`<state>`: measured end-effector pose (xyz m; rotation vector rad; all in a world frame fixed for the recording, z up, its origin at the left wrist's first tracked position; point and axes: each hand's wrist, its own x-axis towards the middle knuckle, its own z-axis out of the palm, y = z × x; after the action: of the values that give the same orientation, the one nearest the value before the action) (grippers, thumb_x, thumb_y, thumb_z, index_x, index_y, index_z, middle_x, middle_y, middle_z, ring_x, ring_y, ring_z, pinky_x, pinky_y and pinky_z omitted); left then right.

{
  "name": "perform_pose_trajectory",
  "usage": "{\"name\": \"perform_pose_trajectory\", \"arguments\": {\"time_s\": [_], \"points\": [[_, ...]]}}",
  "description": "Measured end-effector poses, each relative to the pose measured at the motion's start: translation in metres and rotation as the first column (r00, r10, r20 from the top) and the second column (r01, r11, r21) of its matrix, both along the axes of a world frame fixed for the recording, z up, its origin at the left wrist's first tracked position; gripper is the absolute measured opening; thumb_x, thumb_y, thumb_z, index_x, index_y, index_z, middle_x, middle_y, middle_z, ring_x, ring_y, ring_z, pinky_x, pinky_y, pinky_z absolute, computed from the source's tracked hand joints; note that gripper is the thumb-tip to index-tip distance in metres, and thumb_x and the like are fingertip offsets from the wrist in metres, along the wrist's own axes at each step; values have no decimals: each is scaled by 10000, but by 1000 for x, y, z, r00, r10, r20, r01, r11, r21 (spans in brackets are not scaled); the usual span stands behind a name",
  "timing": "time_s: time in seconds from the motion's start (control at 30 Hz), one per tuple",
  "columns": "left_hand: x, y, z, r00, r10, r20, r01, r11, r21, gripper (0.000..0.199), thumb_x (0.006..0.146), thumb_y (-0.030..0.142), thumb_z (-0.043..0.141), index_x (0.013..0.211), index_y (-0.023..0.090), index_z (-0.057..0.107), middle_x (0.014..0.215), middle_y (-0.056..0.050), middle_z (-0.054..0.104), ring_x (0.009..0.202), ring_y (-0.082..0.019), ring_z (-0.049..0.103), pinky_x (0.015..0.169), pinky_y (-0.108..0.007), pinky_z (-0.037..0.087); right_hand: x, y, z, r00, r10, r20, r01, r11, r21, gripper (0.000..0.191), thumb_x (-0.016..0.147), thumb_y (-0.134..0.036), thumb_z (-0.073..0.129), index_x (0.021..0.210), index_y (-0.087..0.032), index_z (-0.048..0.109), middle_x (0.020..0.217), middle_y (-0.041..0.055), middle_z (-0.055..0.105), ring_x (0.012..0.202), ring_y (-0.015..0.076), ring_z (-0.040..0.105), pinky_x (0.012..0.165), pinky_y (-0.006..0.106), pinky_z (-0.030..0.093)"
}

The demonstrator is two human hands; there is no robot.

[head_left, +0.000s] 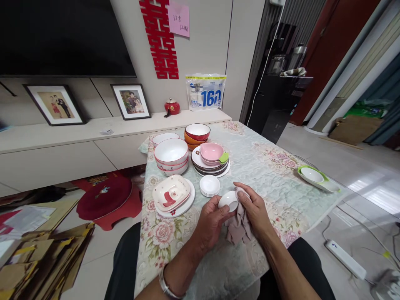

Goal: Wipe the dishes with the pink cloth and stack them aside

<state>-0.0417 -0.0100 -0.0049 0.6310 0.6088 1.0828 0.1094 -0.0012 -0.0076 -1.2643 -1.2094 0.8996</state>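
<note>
A small white dish (228, 200) is gripped by its left edge in my left hand (212, 221), thumb on the near side. My right hand (254, 208) pinches a greyish-pink cloth (239, 227) against the dish's right rim, and the cloth hangs below. Just beyond my left hand sits a short stack of matching small white dishes (209, 185). To the left, a cream rectangular bowl with a red pattern (171, 192) rests on a white plate (189, 201). Part of the held dish is covered by my fingers and the cloth.
White red-rimmed bowls (171, 152), red and orange bowls (198, 132), and pink bowls (212, 152) on dark-rimmed plates (208, 168) stand at the back. A green-and-white dish (317, 178) lies near the right edge of the flowered tablecloth (164, 233). A power strip (345, 259) is on the floor.
</note>
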Motion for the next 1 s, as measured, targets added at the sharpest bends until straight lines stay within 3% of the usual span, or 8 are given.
{"name": "perform_pose_trajectory", "arguments": {"time_s": [0.17, 0.33, 0.43, 0.53, 0.63, 0.7, 0.83, 1.0], "points": [[2, -4, 2, 999, 29, -40, -27, 998, 51, 238, 802, 314, 726, 976, 159, 679, 986, -54, 682, 886, -166, 623, 801, -289, 513, -6, -5, 1, 966, 46, 253, -81, 988, 131, 397, 937, -427, 522, 1247, -210, 642, 1209, 85, 678, 1102, 258, 613, 963, 391, 461], [4, -3, 2, 999, 34, 1, -34, 999, 29, 244, 789, 292, 745, 981, 156, 683, 903, -39, 674, 807, -138, 614, 738, -250, 502, -14, -8, 2, 905, 81, 418, -226, 923, 310, 364, 954, -347, 491, 1271, -233, 629, 1268, 85, 641, 1195, 254, 551, 1031, 409, 411], [2, -1, 1, 998, 32, 49, -32, 999, 3, 268, 756, 270, 779, 978, 146, 693, 975, -64, 695, 844, -151, 629, 760, -264, 517, -11, -6, 2, 955, 79, 286, -145, 966, 215, 376, 949, -397, 506, 1253, -227, 647, 1206, 85, 665, 1129, 255, 586, 985, 398, 439], [0, 1, 2, 994, 43, 99, -40, 999, -25, 302, 724, 259, 810, 979, 139, 701, 1032, -86, 706, 918, -195, 648, 836, -342, 541, -7, -4, 1, 996, 84, -20, -84, 996, 12, 416, 906, -485, 571, 1195, -207, 686, 1127, 82, 706, 1027, 254, 634, 904, 372, 481], [-2, 2, 3, 989, 37, 144, -28, 998, -60, 327, 702, 238, 830, 988, 136, 710, 1043, -92, 710, 942, -216, 653, 854, -390, 557, -5, -2, 2, 937, 56, -346, -111, 984, -141, 488, 812, -531, 683, 1145, -175, 710, 1023, 89, 741, 867, 232, 668, 768, 331, 519], [-3, 1, 4, 986, 28, 166, -15, 997, -76, 335, 701, 222, 831, 1002, 132, 714, 1061, -97, 709, 948, -220, 654, 854, -400, 564, -5, -1, 3, 880, 16, -475, -115, 977, -180, 513, 751, -524, 748, 1117, -165, 723, 944, 82, 748, 763, 204, 665, 674, 298, 519], [-3, 0, 4, 987, -3, 161, 19, 995, -100, 316, 720, 211, 815, 1007, 123, 716, 1051, -105, 708, 930, -224, 658, 836, -411, 578, -4, -1, 8, 839, -50, -542, -68, 978, -196, 496, 688, -455, 821, 1093, -181, 737, 814, 39, 734, 649, 151, 630, 584, 243, 494], [-3, 1, 2, 995, -1, 103, 15, 990, -139, 316, 711, 252, 824, 973, 116, 712, 974, -102, 708, 835, -204, 655, 716, -356, 592, -1, -3, 10, 856, 25, -516, -122, 981, -154, 464, 718, -439, 811, 1117, -220, 723, 899, 44, 747, 760, 172, 666, 686, 253, 520]]}}
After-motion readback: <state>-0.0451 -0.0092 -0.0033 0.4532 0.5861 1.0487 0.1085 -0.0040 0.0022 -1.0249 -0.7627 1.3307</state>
